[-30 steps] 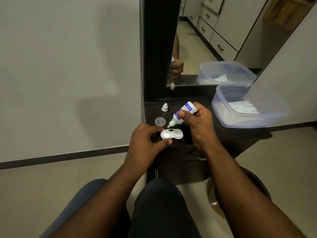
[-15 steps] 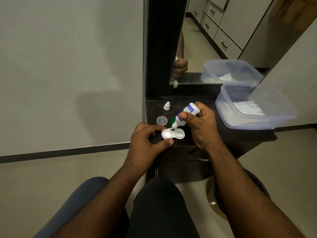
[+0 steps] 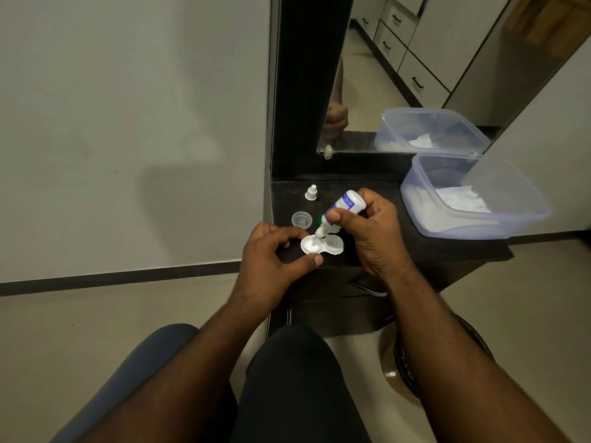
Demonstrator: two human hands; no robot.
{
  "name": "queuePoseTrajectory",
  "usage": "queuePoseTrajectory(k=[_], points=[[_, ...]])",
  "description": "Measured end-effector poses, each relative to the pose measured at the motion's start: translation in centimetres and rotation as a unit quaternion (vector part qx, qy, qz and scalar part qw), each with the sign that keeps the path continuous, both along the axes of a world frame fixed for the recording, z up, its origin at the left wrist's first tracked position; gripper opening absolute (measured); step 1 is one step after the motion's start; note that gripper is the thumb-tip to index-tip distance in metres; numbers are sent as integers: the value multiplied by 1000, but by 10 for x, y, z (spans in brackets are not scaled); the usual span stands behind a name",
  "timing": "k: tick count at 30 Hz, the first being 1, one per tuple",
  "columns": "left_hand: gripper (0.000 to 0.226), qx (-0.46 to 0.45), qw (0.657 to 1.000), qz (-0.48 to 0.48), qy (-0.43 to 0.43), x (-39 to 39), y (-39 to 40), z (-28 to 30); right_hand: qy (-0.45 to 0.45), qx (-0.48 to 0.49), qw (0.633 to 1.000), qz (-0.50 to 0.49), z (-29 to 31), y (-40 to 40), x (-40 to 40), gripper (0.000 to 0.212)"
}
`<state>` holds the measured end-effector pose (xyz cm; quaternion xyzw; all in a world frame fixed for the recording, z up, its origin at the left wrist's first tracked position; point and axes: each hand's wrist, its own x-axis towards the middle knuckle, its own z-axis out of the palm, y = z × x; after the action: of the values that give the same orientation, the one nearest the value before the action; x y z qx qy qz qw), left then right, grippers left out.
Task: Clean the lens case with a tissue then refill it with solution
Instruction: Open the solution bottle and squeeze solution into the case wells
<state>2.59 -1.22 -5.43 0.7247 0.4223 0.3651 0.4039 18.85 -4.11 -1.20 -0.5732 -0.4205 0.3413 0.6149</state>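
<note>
Dark counter: right hand grips solution bottle; left hand pinches lens case.

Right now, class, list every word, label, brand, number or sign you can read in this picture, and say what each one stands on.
Solution bottle held in the right hand: blue label with white print, too small and blurred to read.
Clear round cap on the dark counter: faint raised marks, unreadable.
Lens case, small white cap, plastic box: no text visible.

Your white case lay open at the counter's front edge; the white bottle tilted nozzle-down over its left well.
</note>
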Motion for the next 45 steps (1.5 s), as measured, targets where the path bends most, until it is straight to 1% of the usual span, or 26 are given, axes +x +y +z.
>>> queuePoseTrajectory(k=[15,24,26,31,33,35,37,41,42,45], points=[[33,-1,1000,-4,10,0,0,1,4,0,1000,5,2,0,0,18],[35,1,1000,-7,8,0,-1,2,34,23,999,12,3,-1,2,17],[35,4,1000,-6,5,0,0,2,69,44,997,12,2,-1,3,25],[34,11,1000,-5,-10,-1,0,-1,172,78,982,-29,0,3,6,60],[34,11,1000,-4,-15,-1,0,-1,188,79,978,-39,-2,4,8,72],[34,8,1000,-4,-8,-1,-1,0,176,68,981,-44,-3,4,8,75],[34,6,1000,-3,-5,-1,-1,0,151,51,986,-49,-3,2,7,68],[34,5,1000,-2,-11,0,-1,-1,100,33,994,-31,-2,1,5,23],[34,7,1000,-3,-13,0,0,-1,84,31,996,-27,-2,1,4,17],[33,7,1000,-5,-16,0,0,-2,40,35,999,-11,-4,2,2,13]])
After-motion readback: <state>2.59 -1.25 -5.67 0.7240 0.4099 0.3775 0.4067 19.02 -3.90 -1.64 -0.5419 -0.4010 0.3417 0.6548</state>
